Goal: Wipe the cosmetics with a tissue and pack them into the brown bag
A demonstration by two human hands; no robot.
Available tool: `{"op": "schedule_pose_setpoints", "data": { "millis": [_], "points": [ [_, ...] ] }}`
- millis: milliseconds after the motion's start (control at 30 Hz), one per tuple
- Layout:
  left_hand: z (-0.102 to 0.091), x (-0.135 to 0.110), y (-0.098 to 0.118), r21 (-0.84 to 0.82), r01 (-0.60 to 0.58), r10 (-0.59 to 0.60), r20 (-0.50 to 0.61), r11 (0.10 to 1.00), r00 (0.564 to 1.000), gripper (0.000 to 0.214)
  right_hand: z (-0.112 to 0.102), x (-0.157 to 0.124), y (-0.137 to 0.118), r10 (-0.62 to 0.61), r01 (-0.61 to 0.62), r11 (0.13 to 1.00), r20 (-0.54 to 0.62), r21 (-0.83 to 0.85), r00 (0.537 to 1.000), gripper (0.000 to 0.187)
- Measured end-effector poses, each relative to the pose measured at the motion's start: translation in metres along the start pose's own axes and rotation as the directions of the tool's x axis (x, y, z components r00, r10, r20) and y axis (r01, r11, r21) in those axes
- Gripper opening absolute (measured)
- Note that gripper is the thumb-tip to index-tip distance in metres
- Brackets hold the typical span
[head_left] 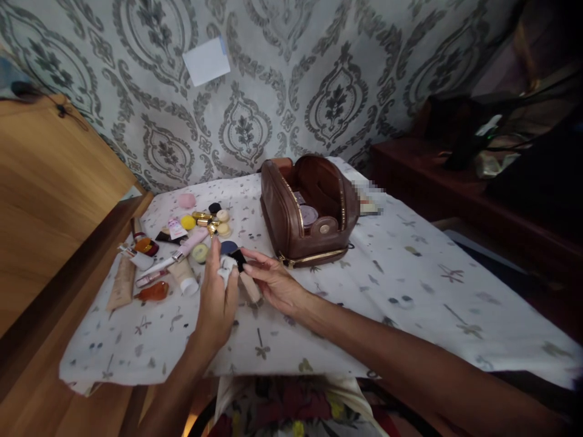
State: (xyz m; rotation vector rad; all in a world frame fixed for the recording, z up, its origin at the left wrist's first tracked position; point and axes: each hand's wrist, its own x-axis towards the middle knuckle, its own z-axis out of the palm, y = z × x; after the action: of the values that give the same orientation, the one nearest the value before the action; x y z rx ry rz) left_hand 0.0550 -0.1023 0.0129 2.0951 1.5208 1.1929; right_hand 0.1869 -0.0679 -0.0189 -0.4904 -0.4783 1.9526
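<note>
Over the near middle of the table, my right hand (273, 280) is closed around a foundation bottle (250, 287) with a beige body and black cap. My left hand (218, 297) grips a crumpled white wipe (226, 267) pressed against the black cap. Just behind the hands lies a dark blue round item (228, 247), partly hidden. To the right of them stands a brown leather makeup bag (291, 212), unzipped at the top, with a round lilac compact (308, 215) visible inside.
Several cosmetics lie on the left, among them a beige tube (122, 282), an orange teardrop sponge (155, 292), a cream tube (184, 276) and a yellow round item (187, 222). A patterned white cloth (410, 315) covers the table. Wooden furniture (59, 182) borders the left side.
</note>
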Motion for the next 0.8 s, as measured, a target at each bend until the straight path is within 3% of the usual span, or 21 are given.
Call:
{"op": "schedule_pose_setpoints", "data": {
  "millis": [200, 367, 533, 800],
  "points": [
    [0.010, 0.007, 0.000, 0.025, -0.050, 0.048, 0.067, 0.998, 0.997, 0.062, -0.001, 0.002, 0.003, 0.034, -0.034, 0.999, -0.025, -0.006, 0.999, 0.048],
    [0.016, -0.018, 0.002, 0.053, 0.011, -0.017, 0.115, 0.999, 0.993, 0.063, -0.004, 0.007, -0.003, -0.040, 0.041, 0.999, -0.045, 0.030, 0.998, 0.041],
    [0.024, -0.036, 0.001, 0.040, 0.004, -0.010, 0.164, 0.999, 0.986, 0.066, -0.005, 0.007, -0.003, -0.042, 0.047, 0.997, -0.083, 0.061, 0.996, 0.044],
    [0.003, -0.030, -0.009, -0.075, 0.084, -0.072, 0.144, 0.994, 0.987, 0.065, 0.001, 0.001, -0.001, -0.034, 0.034, 0.999, -0.022, 0.000, 0.999, 0.047]
  ]
}}
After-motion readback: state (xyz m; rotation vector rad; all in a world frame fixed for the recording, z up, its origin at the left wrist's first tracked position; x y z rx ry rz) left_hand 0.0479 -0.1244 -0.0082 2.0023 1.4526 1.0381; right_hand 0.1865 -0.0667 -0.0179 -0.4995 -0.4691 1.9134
